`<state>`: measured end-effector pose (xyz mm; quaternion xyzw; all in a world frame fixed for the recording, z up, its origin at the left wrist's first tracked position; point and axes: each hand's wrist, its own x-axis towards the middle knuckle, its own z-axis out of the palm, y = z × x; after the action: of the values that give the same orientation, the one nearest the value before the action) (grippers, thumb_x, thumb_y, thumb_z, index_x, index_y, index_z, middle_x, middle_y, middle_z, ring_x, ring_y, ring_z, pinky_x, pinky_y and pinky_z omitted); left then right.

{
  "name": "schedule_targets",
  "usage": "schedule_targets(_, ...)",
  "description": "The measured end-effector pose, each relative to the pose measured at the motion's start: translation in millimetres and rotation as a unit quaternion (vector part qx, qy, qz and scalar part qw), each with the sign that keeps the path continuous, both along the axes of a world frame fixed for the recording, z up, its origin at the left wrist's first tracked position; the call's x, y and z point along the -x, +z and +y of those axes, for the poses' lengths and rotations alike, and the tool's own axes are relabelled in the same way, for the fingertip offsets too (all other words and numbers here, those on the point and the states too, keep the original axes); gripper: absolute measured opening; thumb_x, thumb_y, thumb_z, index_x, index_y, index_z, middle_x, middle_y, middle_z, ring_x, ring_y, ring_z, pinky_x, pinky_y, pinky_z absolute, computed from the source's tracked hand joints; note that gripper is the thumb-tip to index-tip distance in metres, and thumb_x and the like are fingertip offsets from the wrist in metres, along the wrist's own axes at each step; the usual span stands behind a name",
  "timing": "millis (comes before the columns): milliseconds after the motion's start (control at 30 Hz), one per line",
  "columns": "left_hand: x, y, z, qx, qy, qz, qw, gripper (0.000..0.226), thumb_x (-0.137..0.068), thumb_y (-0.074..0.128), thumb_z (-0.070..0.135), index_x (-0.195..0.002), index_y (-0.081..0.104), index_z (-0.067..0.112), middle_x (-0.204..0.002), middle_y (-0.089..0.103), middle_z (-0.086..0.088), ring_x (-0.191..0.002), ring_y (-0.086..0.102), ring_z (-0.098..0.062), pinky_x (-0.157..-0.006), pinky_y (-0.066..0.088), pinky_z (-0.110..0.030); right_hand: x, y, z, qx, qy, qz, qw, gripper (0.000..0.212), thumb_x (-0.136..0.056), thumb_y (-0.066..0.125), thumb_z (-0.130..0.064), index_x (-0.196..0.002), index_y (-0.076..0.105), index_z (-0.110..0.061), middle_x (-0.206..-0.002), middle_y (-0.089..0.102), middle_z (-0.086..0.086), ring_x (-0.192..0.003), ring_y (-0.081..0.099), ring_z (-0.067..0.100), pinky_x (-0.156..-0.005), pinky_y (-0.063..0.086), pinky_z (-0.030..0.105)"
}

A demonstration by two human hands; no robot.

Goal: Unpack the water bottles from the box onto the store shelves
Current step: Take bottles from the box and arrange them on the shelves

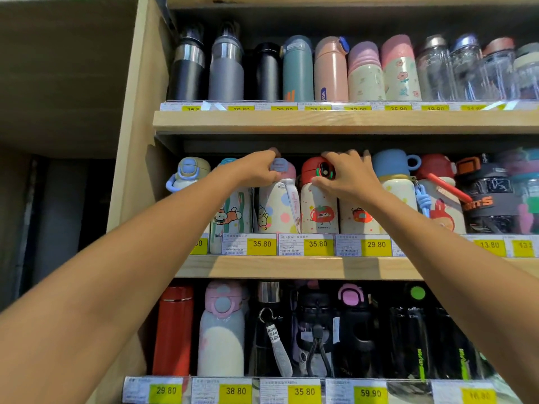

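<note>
Both arms reach up to the middle shelf (pixel 291 266). My left hand (pixel 256 170) grips the pink lid of a white polka-dot bottle (pixel 277 208) with a white strap. My right hand (pixel 347 176) grips the red lid of a white tomato-print bottle (pixel 319 211) right beside it. Both bottles stand upright on the shelf among other children's bottles. The box is out of view.
The top shelf (pixel 320 121) carries steel, pastel and glass bottles. Red, pink and black bottles fill the lower shelf. A second tomato bottle (pixel 357 217) and a rabbit bottle (pixel 443 211) stand to the right. Yellow price tags (pixel 262 244) line the shelf edges. A wooden side panel (pixel 137 141) bounds the left.
</note>
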<state>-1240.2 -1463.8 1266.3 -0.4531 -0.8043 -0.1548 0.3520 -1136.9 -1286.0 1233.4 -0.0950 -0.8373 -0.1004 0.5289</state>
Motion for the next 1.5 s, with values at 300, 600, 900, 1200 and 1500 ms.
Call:
schedule_targets(300, -0.4, -8.2, 3.1, -0.036, -0.009, -0.012, 0.999, 0.033, -0.094, 0.05, 0.022, -0.121, 0.047, 0.003, -0.118, 0.057, -0.015, -0.096, 0.052, -0.02, -0.077, 0.038, -0.027, -1.2, -3.2, -1.9, 0.011, 0.007, 0.002, 1.0, 0.067, -0.089, 0.055, -0.051, -0.144, 0.036, -0.017, -0.142, 0.049, 0.009, -0.137, 0.033, 0.029, -0.115, 0.011, 0.055)
schedule_targets(600, -24.4, -35.8, 29.0, -0.17, 0.033, 0.048, 0.984, 0.046, -0.092, 0.048, 0.017, -0.135, 0.038, 0.005, -0.137, 0.041, -0.014, -0.128, 0.038, -0.029, -0.094, 0.041, -0.042, -6.1, 2.7, -5.4, -0.003, -0.023, -0.007, 1.0, 0.067, -0.083, 0.059, -0.057, -0.138, 0.044, -0.021, -0.133, 0.056, 0.009, -0.132, 0.036, 0.03, -0.112, 0.019, 0.054)
schedule_targets(900, -51.3, -43.4, 60.6, -0.178, -0.039, 0.109, 0.977, 0.049, -0.092, 0.049, 0.021, -0.137, 0.039, 0.007, -0.14, 0.043, -0.01, -0.131, 0.037, -0.026, -0.105, 0.03, -0.034, -39.5, 8.6, 28.3, -0.048, 0.003, 0.049, 0.998, 0.049, -0.095, 0.043, -0.046, -0.133, 0.05, -0.016, -0.13, 0.056, 0.01, -0.125, 0.043, 0.03, -0.104, 0.031, 0.046)
schedule_targets(1200, -80.5, -13.5, 118.6, -0.065, 0.074, 0.139, 0.985, 0.062, -0.09, 0.046, 0.051, -0.139, 0.04, 0.014, -0.139, 0.047, -0.012, -0.129, 0.041, -0.031, -0.106, 0.03, -0.042, -75.3, 13.7, 103.0, 0.042, -0.101, -0.019, 0.994, 0.055, -0.09, 0.049, -0.033, -0.137, 0.04, -0.007, -0.13, 0.05, 0.023, -0.123, 0.041, 0.039, -0.1, 0.034, 0.046)
schedule_targets(1500, -77.4, -7.8, 114.4, -0.008, 0.042, 0.089, 0.995, 0.059, -0.086, 0.054, 0.051, -0.132, 0.046, 0.016, -0.124, 0.06, -0.008, -0.122, 0.05, -0.027, -0.114, 0.015, -0.048, -75.4, 13.3, 104.4, 0.107, -0.002, 0.004, 0.994, 0.066, -0.086, 0.061, -0.037, -0.142, 0.037, -0.01, -0.134, 0.043, 0.024, -0.127, 0.037, 0.039, -0.1, 0.036, 0.043)
